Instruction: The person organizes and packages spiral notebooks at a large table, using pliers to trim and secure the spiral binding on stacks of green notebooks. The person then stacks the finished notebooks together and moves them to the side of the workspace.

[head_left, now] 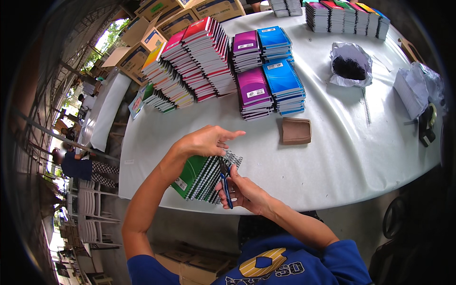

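green notebooks (192, 172) on white table (342, 161), cartons (135, 61) beyond; right fingers (235, 175) grip blue pliers (225, 184); grasp of left fingers (232, 135) unclear.

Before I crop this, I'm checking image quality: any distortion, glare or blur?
Head view: the table bows along its near edge, corners go black; head view: the opening upper left is washed out; head view: left hand and right hand look fairly sharp.

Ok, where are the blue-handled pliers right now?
In the head view, the blue-handled pliers are in the right hand, below centre, at the right side of the green spiral notebooks.
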Action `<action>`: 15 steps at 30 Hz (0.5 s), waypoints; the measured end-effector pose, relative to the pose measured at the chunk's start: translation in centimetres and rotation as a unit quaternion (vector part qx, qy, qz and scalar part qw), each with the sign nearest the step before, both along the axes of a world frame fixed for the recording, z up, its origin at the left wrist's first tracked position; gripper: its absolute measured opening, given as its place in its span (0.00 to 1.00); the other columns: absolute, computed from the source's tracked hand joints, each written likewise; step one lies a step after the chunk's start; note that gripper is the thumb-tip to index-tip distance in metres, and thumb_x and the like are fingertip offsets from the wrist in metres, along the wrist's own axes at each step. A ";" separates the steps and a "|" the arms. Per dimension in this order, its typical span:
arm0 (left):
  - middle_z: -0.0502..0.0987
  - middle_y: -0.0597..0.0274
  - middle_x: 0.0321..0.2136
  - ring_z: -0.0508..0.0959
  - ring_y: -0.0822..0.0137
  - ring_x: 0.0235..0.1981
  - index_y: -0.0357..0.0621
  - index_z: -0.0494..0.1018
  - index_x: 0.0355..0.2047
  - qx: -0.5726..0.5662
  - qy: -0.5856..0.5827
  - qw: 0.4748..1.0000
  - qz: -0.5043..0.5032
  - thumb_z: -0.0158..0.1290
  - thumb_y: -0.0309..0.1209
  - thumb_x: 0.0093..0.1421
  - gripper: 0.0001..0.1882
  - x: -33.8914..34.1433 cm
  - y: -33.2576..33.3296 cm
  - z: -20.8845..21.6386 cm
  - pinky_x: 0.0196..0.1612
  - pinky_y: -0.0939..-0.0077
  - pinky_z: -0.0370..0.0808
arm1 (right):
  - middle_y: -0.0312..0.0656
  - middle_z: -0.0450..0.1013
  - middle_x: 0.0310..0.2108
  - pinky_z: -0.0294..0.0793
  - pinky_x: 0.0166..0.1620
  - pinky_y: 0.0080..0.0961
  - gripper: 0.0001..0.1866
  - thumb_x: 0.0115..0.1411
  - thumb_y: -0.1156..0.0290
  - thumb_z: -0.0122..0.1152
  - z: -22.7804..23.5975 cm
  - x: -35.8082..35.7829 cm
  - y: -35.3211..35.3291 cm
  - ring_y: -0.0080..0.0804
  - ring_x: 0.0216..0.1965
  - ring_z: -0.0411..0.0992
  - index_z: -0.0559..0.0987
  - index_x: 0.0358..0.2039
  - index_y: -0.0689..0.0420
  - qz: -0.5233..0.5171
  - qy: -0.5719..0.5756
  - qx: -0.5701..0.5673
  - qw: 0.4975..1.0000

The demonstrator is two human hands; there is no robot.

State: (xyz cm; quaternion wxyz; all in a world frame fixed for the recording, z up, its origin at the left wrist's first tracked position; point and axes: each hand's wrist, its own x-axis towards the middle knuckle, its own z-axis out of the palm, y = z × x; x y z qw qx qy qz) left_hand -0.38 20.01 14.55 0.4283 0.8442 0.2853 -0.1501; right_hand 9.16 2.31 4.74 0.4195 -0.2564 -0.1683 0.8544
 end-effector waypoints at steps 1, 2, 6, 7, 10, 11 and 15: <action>0.72 0.47 0.56 0.79 0.58 0.48 0.53 0.61 0.64 0.008 -0.031 0.999 -0.023 0.55 0.17 0.52 0.38 -0.2 0.2 -0.2 0.53 0.68 0.77 | 0.34 0.70 0.24 0.75 0.34 0.28 0.39 0.62 0.30 0.33 0.1 0.0 0.0 0.27 0.26 0.71 0.75 0.35 0.57 0.005 0.000 -0.010 1.000; 0.72 0.47 0.56 0.79 0.58 0.48 0.53 0.61 0.64 0.009 -0.029 0.999 -0.023 0.55 0.17 0.52 0.38 -0.5 0.3 -0.4 0.53 0.68 0.77 | 0.34 0.70 0.25 0.76 0.34 0.29 0.39 0.63 0.31 0.32 0.2 0.0 0.0 0.27 0.26 0.71 0.75 0.35 0.57 0.010 0.001 -0.020 1.000; 0.66 0.57 0.61 0.77 0.59 0.51 0.44 0.61 0.63 -0.003 0.024 1.000 0.005 0.55 0.14 0.53 0.36 0.6 -0.5 0.8 0.56 0.68 0.75 | 0.34 0.70 0.25 0.76 0.35 0.30 0.39 0.62 0.30 0.34 0.1 0.3 -0.2 0.27 0.26 0.72 0.75 0.36 0.57 0.004 0.006 -0.020 1.000; 0.61 0.67 0.65 0.74 0.60 0.54 0.34 0.60 0.61 -0.005 0.048 0.999 0.012 0.54 0.12 0.54 0.34 0.8 -0.6 0.8 0.59 0.67 0.73 | 0.34 0.69 0.24 0.75 0.34 0.29 0.38 0.62 0.30 0.34 0.1 0.3 -0.1 0.27 0.25 0.70 0.74 0.35 0.57 -0.004 0.005 -0.019 1.000; 0.65 0.60 0.62 0.76 0.58 0.53 0.42 0.60 0.63 0.023 0.073 0.997 -0.019 0.55 0.15 0.54 0.36 1.6 -1.2 0.9 0.57 0.66 0.74 | 0.32 0.67 0.22 0.72 0.31 0.26 0.38 0.62 0.30 0.35 -1.1 0.5 0.5 0.26 0.23 0.68 0.74 0.35 0.57 0.006 0.042 -0.016 0.999; 0.65 0.60 0.62 0.76 0.58 0.53 0.42 0.60 0.63 0.023 0.073 0.997 -0.020 0.55 0.15 0.54 0.36 1.7 -1.1 0.6 0.57 0.66 0.74 | 0.32 0.65 0.21 0.71 0.29 0.24 0.38 0.62 0.31 0.35 -1.6 0.6 0.7 0.25 0.22 0.66 0.74 0.35 0.57 0.024 0.079 -0.014 0.996; 0.75 0.41 0.49 0.79 0.51 0.47 0.56 0.60 0.65 0.074 0.092 0.990 -0.073 0.56 0.21 0.52 0.39 2.1 -1.1 -0.2 0.52 0.65 0.76 | 0.31 0.63 0.19 0.68 0.27 0.23 0.38 0.62 0.31 0.35 -1.6 0.4 0.3 0.24 0.21 0.63 0.74 0.35 0.58 0.038 0.040 -0.028 0.998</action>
